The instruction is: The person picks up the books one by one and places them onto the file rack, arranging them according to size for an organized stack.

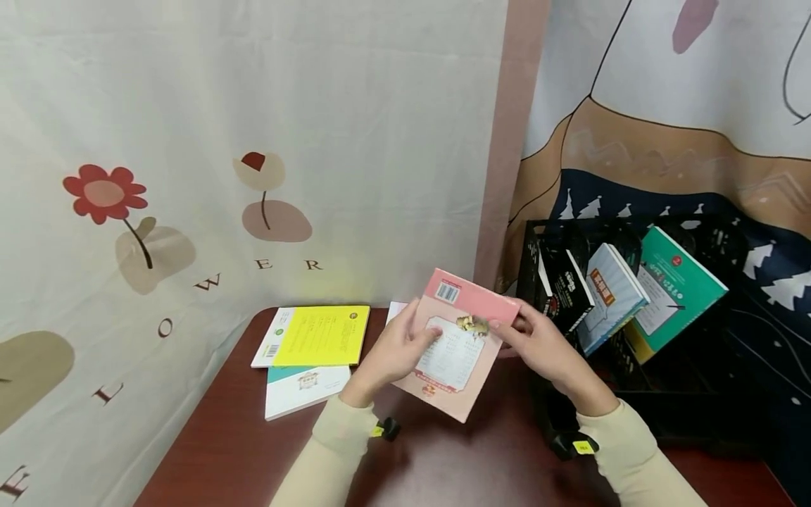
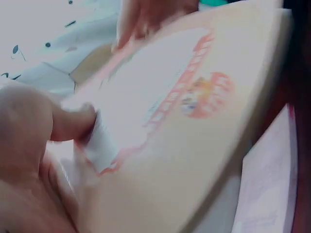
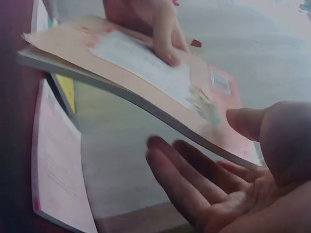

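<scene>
A pink paperback book [image 1: 456, 352] is held tilted above the table between both hands, its back cover with barcode and white text panel facing up. My left hand [image 1: 393, 352] grips its left edge, thumb on the panel and the other fingers hidden underneath. At the upper right corner, my right hand [image 1: 548, 348] holds the book with the thumb on the cover. Its other fingers [image 3: 180, 179] reach loosely below the book in the right wrist view. Blurred in the left wrist view, the same cover [image 2: 170, 155] fills much of the picture.
A yellow-backed book [image 1: 323, 336] overlaps a white and teal book [image 1: 307, 396] on the left of the brown table [image 1: 209, 436]. Another pale pink book [image 3: 58, 160] lies behind the held one. On the right, a black rack [image 1: 671, 401] holds several upright books, including a green one [image 1: 687, 282].
</scene>
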Demonstrator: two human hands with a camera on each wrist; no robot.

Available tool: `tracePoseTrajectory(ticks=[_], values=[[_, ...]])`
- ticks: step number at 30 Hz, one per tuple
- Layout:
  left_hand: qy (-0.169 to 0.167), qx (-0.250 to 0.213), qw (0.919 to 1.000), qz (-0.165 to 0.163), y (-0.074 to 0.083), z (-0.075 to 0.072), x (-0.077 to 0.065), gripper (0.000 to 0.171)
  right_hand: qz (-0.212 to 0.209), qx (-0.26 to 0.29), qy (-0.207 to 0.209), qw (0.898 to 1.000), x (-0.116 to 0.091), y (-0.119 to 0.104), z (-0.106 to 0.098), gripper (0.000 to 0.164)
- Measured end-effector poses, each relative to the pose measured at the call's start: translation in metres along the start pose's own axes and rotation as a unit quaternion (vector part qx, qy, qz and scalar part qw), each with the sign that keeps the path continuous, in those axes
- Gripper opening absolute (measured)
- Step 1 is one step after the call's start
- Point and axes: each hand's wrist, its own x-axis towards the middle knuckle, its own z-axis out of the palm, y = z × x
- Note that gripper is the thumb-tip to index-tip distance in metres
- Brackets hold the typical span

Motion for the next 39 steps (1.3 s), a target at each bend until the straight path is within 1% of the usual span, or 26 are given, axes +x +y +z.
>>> tracePoseTrajectory(ticks=[2,4,7,10,13,16,18,21,23,26,29,30,31,33,34,36,39], values=[[-0.025,0.037,0.9988,0.019,-0.002,-0.004,-0.001,0.032,-0.007,-0.035,0.017,0.999,0.000,0.001,-0.002,0.062],[-0.058,0.072,0.9950,0.039,-0.005,-0.007,-0.001,0.025,-0.015,-0.077,0.015,0.997,0.000,0.002,-0.001,0.062],[-0.109,0.122,0.9845,0.064,-0.007,-0.006,-0.001,0.018,-0.021,-0.114,-0.019,0.993,-0.001,0.004,0.004,0.054],[-0.147,0.162,0.9729,0.074,-0.006,-0.003,-0.001,0.019,-0.014,-0.139,-0.058,0.988,-0.004,0.005,0.010,0.039],[-0.164,0.185,0.9665,0.067,-0.005,-0.001,-0.002,0.022,-0.018,-0.165,-0.085,0.982,-0.006,0.006,0.014,0.029],[-0.163,0.184,0.9679,0.055,-0.005,0.001,-0.002,0.020,-0.036,-0.190,-0.087,0.977,-0.008,0.005,0.015,0.026],[-0.150,0.179,0.9710,0.053,-0.007,0.002,-0.001,0.016,-0.050,-0.200,-0.080,0.975,-0.008,0.003,0.014,0.026],[-0.110,0.172,0.9779,0.045,-0.010,0.002,0.002,0.018,-0.053,-0.204,-0.063,0.976,-0.009,0.000,0.011,0.027],[-0.068,0.170,0.9824,0.037,-0.012,0.002,0.004,0.023,-0.043,-0.196,-0.048,0.978,-0.009,-0.001,0.007,0.028],[0.013,0.163,0.9861,0.027,-0.012,-0.001,0.006,0.033,-0.019,-0.176,-0.018,0.984,-0.009,-0.003,-0.001,0.031],[0.097,0.142,0.9850,0.018,-0.012,-0.004,0.009,0.043,0.002,-0.138,0.011,0.990,-0.009,-0.004,-0.007,0.036],[0.121,0.136,0.9833,0.010,-0.012,-0.005,0.009,0.047,0.006,-0.121,0.020,0.992,-0.009,-0.005,-0.008,0.038],[0.138,0.126,0.9824,0.003,-0.011,-0.006,0.010,0.051,0.010,-0.100,0.027,0.995,-0.009,-0.006,-0.009,0.041],[0.156,0.104,0.9821,-0.020,-0.010,-0.007,0.011,0.061,0.011,-0.065,0.041,0.997,-0.008,-0.007,-0.010,0.046],[0.157,0.098,0.9821,-0.032,-0.010,-0.007,0.011,0.066,0.010,-0.051,0.049,0.997,-0.008,-0.008,-0.009,0.047],[0.141,0.080,0.9855,-0.050,-0.009,-0.007,0.011,0.072,0.003,-0.035,0.066,0.997,-0.008,-0.009,-0.009,0.049],[0.103,0.054,0.9913,-0.062,-0.008,-0.006,0.011,0.069,-0.010,-0.025,0.090,0.996,-0.008,-0.010,-0.007,0.050]])
